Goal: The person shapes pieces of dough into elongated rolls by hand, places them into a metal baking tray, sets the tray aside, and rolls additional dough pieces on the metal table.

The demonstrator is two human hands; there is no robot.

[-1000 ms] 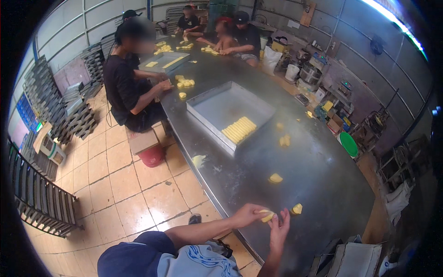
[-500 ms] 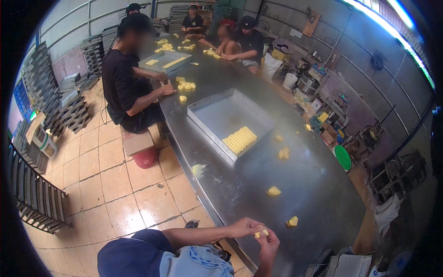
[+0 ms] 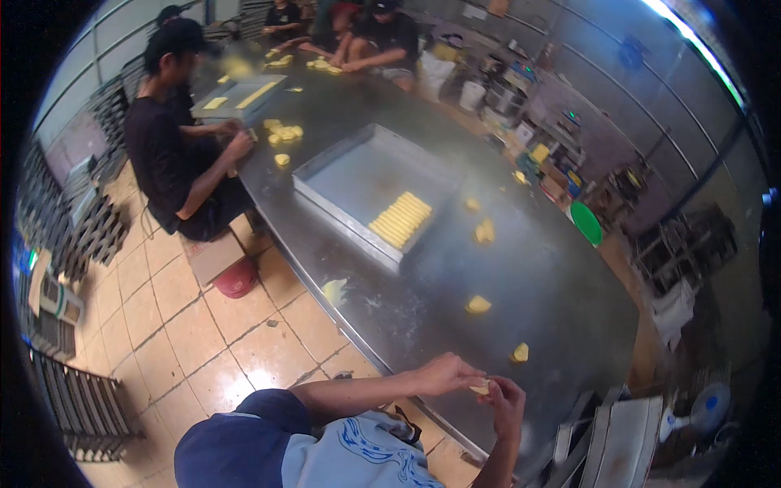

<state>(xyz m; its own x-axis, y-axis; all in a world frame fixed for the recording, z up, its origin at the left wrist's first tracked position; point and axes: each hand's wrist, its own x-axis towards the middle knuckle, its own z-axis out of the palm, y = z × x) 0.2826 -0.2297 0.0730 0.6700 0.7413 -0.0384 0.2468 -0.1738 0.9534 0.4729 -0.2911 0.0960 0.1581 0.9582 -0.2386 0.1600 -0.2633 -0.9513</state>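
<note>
My left hand (image 3: 443, 375) and my right hand (image 3: 506, 403) meet at the near edge of a long steel table (image 3: 561, 285), pinching one small yellow dough piece (image 3: 482, 388) between their fingers. Loose dough pieces lie close by: one (image 3: 521, 352) just beyond my hands, another (image 3: 478, 304) farther up. A shallow metal tray (image 3: 342, 183) sits mid-table with a row of shaped dough sticks (image 3: 400, 220) in its near right corner.
A person in black (image 3: 175, 154) sits at the table's left side, working dough. Others sit at the far end (image 3: 382, 37). Stacked trays (image 3: 69, 398) line the left wall. A red bowl (image 3: 236, 278) lies on the tiled floor; a green lid (image 3: 586, 222) sits at right.
My hands have drawn in toward me, from the table top back to its near edge, and closed together on the dough piece. The view has shifted slightly.
</note>
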